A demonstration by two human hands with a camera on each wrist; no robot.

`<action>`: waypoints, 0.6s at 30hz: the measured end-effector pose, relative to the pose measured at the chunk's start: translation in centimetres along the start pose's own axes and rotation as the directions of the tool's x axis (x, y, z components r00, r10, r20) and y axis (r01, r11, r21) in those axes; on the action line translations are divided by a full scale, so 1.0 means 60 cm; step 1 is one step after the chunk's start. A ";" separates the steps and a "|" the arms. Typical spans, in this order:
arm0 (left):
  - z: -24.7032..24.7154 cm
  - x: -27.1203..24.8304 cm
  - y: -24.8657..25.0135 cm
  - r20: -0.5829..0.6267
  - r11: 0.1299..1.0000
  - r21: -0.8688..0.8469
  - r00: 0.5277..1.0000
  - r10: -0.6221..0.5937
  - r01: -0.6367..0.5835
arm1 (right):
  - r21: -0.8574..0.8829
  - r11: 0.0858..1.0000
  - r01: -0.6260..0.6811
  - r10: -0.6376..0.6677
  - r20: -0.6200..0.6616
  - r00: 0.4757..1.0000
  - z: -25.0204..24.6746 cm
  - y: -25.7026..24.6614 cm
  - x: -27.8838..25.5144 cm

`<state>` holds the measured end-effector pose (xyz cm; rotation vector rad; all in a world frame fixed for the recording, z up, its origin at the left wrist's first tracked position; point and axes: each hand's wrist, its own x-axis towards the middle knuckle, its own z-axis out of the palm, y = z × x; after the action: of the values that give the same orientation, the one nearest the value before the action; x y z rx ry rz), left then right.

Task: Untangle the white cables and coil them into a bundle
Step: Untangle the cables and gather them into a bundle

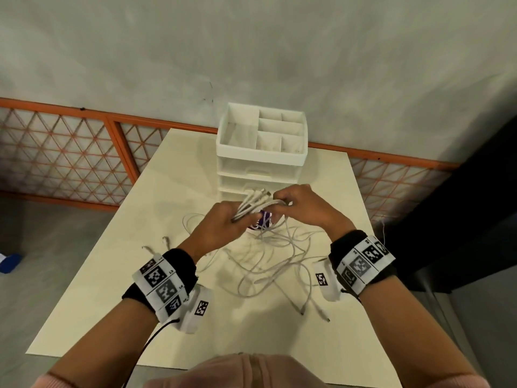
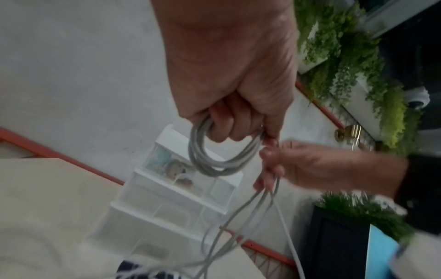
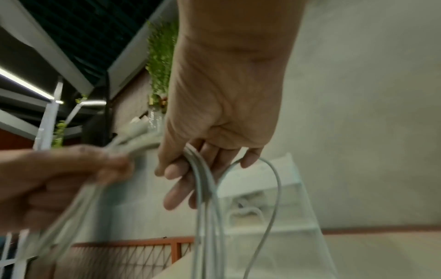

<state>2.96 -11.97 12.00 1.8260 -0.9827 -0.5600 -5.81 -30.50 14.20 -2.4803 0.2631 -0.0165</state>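
Note:
Both hands are raised over the table (image 1: pixel 112 275), close together. My left hand (image 1: pixel 221 225) grips a small coil of white cable (image 1: pixel 253 205); in the left wrist view the loops (image 2: pixel 214 160) hang from its curled fingers (image 2: pixel 226 122). My right hand (image 1: pixel 302 203) holds the strands leading off the coil; in the right wrist view several strands (image 3: pixel 205 185) run down between its fingers (image 3: pixel 176 188). The loose tangled cables (image 1: pixel 279 264) trail down from both hands and spread over the table, with plug ends (image 1: pixel 302 312) near the front.
A white drawer organiser (image 1: pixel 261 147) with an open compartmented top stands at the table's far edge, just behind my hands. A dark purple-and-white object (image 1: pixel 263 219) lies under the hands. An orange lattice fence (image 1: pixel 70 155) runs behind the table.

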 end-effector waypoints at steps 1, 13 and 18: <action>-0.004 0.003 0.008 -0.052 0.999 -0.038 0.999 0.017 -0.019 | 0.080 0.996 -0.037 0.037 0.005 0.999 0.003 0.011 0.000; -0.015 0.013 0.074 -0.390 0.965 -0.153 0.911 0.137 -0.211 | 0.025 0.958 -0.284 0.279 0.133 0.951 0.045 0.082 -0.008; -0.025 0.031 0.060 -0.462 0.993 -0.039 0.883 0.082 -0.112 | 0.109 0.977 -0.184 0.176 0.081 0.981 0.027 0.090 -0.006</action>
<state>3.70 -13.49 15.98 1.7287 -0.7144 -0.0806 -7.05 -33.65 9.66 -2.3279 0.4437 0.1282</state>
